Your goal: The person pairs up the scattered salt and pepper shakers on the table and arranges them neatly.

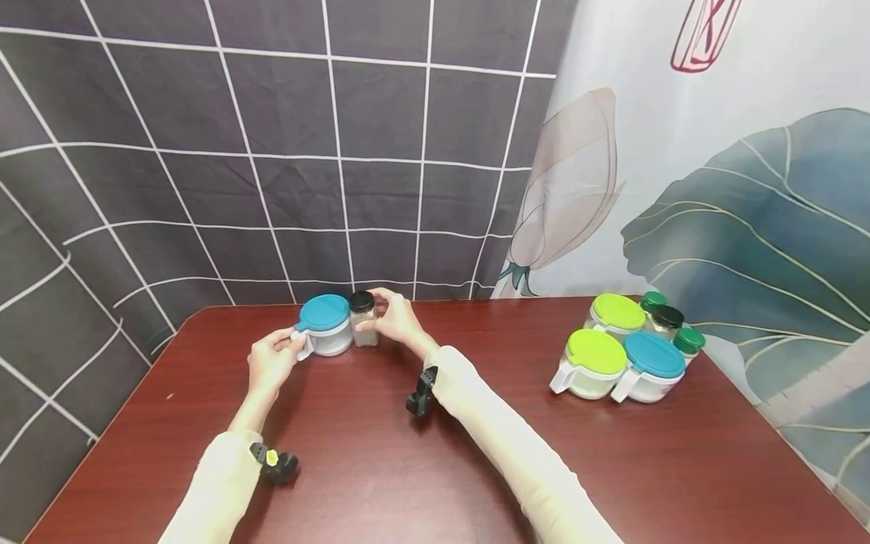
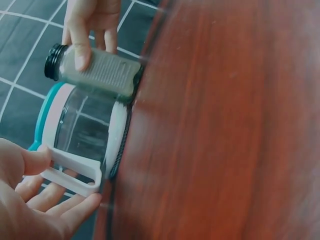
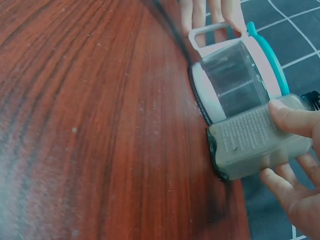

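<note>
A clear seasoning jar with a blue lid [image 1: 325, 313] and a white handle stands at the table's back edge. My left hand [image 1: 272, 361] pinches that handle [image 2: 75, 172] between thumb and fingers. Right beside the jar, a spice bottle [image 3: 250, 140] with a black cap and printed label stands upright on the table. My right hand [image 1: 401, 321] grips the bottle from its right side, the thumb on the front and the fingers behind. In the left wrist view, the bottle and the jar appear side by side, seemingly touching.
At the table's right stand two green-lidded jars [image 1: 596, 352], another blue-lidded jar [image 1: 654, 355], a black-capped bottle [image 1: 664, 319] and two green-capped bottles [image 1: 689, 341]. A dark grid-patterned curtain [image 1: 285, 189] hangs behind the reddish-brown table [image 1: 381, 468].
</note>
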A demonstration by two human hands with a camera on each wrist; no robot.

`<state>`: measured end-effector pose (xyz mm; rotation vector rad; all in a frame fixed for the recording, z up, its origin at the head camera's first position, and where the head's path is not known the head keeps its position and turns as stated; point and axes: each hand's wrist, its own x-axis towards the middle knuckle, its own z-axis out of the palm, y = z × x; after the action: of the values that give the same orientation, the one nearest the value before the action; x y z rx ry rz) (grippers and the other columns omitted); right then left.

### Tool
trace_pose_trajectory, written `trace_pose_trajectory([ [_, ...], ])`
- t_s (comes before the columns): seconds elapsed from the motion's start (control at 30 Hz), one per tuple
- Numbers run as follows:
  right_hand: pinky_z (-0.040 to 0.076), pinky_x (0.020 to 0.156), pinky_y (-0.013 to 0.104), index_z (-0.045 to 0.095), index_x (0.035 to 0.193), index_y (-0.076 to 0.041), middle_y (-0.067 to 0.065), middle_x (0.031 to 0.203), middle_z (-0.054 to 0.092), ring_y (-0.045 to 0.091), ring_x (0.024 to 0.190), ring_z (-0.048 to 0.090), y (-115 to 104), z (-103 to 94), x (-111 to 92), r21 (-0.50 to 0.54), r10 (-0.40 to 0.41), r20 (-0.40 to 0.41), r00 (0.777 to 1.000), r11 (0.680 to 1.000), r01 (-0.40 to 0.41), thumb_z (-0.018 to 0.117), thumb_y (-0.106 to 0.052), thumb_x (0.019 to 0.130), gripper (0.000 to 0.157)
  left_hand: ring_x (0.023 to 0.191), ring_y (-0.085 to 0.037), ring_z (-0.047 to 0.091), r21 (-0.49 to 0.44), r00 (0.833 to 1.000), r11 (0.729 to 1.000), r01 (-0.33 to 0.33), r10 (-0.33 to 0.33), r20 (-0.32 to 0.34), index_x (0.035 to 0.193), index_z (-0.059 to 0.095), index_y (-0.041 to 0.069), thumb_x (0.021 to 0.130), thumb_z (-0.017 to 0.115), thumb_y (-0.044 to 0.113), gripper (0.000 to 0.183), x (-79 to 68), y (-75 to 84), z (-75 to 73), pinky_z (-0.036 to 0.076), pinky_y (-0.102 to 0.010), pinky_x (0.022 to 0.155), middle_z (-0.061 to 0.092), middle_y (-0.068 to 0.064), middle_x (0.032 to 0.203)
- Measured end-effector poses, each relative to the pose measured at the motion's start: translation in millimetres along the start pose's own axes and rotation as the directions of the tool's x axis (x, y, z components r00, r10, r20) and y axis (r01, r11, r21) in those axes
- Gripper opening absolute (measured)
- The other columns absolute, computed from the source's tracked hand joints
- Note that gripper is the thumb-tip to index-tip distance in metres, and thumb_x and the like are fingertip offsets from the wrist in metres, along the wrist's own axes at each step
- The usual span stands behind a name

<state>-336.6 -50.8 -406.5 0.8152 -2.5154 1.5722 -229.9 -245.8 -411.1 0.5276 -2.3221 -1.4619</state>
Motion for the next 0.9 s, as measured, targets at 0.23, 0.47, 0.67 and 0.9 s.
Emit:
trace_pose_trajectory([
  [0.23,0.055,0.083,0.023,0.062,0.118,0.002,0.018,0.111,0.070,0.028,0.100,0.070,1.8,1.2,3.3,-0.002,0.034,0.017,0.999,0.999,-0.034,0.086,-0.003,0.065,0.059,0.065,0.013,0.051,-0.027,0.998,0.999,0.028,-0.027,0.052,0.123,0.060,-0.006,0.092,0.062,0.016,0.038,4.3,-1.1,-3.4,0.044,-0.005,0.058,0.063,-0.029,0.118],
  [0.47,0.055,0.083,0.023,0.061,0.119,0.002,0.017,0.111,0.071,0.028,0.100,0.070,0.8,5.2,6.2,0.003,0.032,0.009,0.999,0.999,-0.032,0.086,-0.003,0.065,0.060,0.067,0.009,0.054,-0.035,0.998,0.999,0.032,-0.030,0.047,0.124,0.060,-0.005,0.093,0.061,0.015,0.037,8.2,-2.3,-5.1,0.044,-0.006,0.058,0.062,-0.029,0.119],
  [0.67,0.055,0.082,0.022,0.061,0.119,0.003,0.018,0.110,0.070,0.029,0.100,0.070,-0.8,6.3,6.2,0.013,0.029,0.012,0.999,0.999,-0.030,0.086,-0.001,0.065,0.060,0.067,0.010,0.054,-0.038,0.997,0.999,0.037,-0.034,0.070,0.125,0.058,-0.007,0.093,0.060,0.014,0.038,9.1,-2.2,-6.7,0.045,-0.006,0.059,0.061,-0.030,0.120],
  [0.9,0.055,0.082,0.021,0.061,0.118,0.001,0.017,0.110,0.071,0.027,0.099,0.070,-1.8,8.4,7.5,0.007,0.037,0.005,0.999,0.999,-0.037,0.086,-0.002,0.064,0.059,0.066,0.011,0.053,-0.036,0.998,0.999,0.036,-0.034,0.060,0.125,0.059,-0.006,0.093,0.060,0.014,0.038,9.8,-2.2,-7.7,0.044,-0.006,0.059,0.061,-0.030,0.120],
])
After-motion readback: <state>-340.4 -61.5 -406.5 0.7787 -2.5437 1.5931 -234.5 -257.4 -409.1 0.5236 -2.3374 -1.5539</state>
